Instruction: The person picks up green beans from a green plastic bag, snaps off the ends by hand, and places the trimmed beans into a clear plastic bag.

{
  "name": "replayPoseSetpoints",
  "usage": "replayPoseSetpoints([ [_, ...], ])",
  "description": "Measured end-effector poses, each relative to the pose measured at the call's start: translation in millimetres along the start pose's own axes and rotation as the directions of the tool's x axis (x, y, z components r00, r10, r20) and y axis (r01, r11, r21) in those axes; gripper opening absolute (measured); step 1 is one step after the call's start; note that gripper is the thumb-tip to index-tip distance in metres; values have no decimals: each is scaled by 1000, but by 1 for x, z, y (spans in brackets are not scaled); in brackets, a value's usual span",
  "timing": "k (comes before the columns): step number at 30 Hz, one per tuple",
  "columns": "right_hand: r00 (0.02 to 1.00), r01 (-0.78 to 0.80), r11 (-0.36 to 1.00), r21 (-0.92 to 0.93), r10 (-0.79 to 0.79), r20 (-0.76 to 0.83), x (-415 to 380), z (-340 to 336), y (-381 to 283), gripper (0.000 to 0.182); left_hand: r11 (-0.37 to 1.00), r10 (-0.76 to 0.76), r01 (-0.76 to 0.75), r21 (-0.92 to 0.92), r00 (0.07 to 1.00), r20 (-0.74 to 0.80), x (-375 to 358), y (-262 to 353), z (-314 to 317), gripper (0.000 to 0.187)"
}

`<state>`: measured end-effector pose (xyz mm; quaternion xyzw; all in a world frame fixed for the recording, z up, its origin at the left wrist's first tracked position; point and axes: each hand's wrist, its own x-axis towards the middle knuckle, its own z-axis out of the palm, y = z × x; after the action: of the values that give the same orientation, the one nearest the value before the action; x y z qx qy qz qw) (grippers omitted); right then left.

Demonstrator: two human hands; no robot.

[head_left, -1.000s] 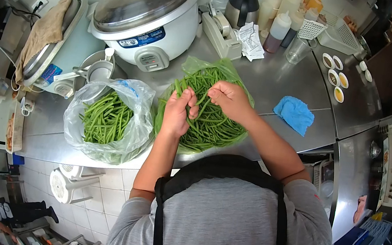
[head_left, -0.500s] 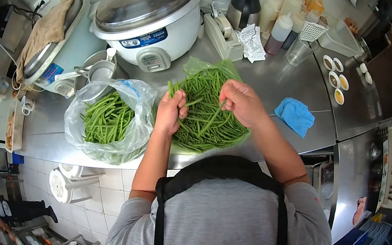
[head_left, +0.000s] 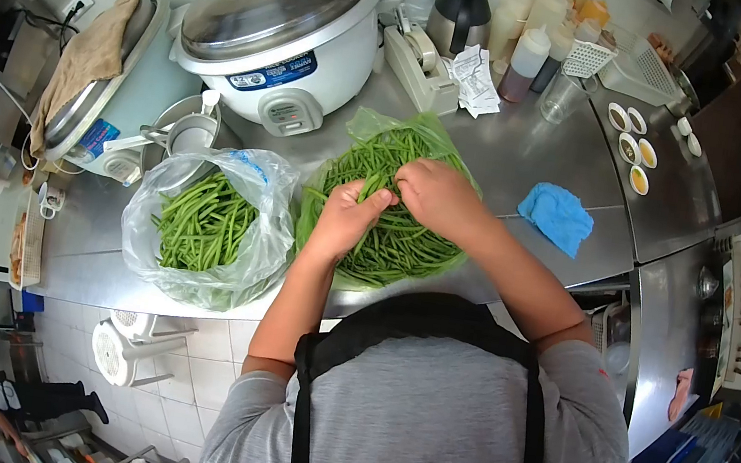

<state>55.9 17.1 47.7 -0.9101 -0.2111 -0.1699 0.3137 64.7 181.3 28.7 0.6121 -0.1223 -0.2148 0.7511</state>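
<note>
A heap of green beans point(head_left: 396, 254) lies on an opened green plastic bag point(head_left: 446, 133) right in front of me. Above this heap my left hand point(head_left: 352, 218) is closed around a few green beans, whose ends stick up past the fingers. Close beside it, my right hand point(head_left: 437, 198) pinches with thumb and fingertips at the beans; the exact grip is partly hidden. To the left stands a clear plastic bag point(head_left: 138, 232) with its mouth open, holding cut green bean pieces point(head_left: 206, 223).
Behind the beans stand a large rice cooker point(head_left: 271, 66) and a tape dispenser point(head_left: 419, 73). A blue cloth point(head_left: 557, 218) lies to the right on the steel counter point(head_left: 578, 171). Squeeze bottles point(head_left: 527, 59) and small sauce cups point(head_left: 630, 147) are farther back. White stools point(head_left: 121, 353) stand below.
Both hands have come together over the heap. My right hand moved left and slightly down, and my left hand moved right. The bags have stayed in place.
</note>
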Motion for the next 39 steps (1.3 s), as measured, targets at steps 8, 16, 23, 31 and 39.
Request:
replayPoseSetpoints([
  [8,819,-536,492,686,501,280,1,14,6,12,985,0,-31,-171,984,-177,4,-6,13,15],
  [16,929,-370,836,406,334,160,-22,24,7,25,917,375,-391,80,776,-508,27,-22,3,16],
  [23,919,-362,853,376,258,300,-15,24,-11,18,845,534,-440,304,659,-529,32,-24,6,17],
  [31,927,-361,775,519,239,288,-8,18,-15,12,835,535,-494,243,627,-566,30,-16,13,21],
  [39,985,-173,890,422,162,64,-5,20,-4,11,856,505,-478,200,686,-524,36,-11,14,19],
])
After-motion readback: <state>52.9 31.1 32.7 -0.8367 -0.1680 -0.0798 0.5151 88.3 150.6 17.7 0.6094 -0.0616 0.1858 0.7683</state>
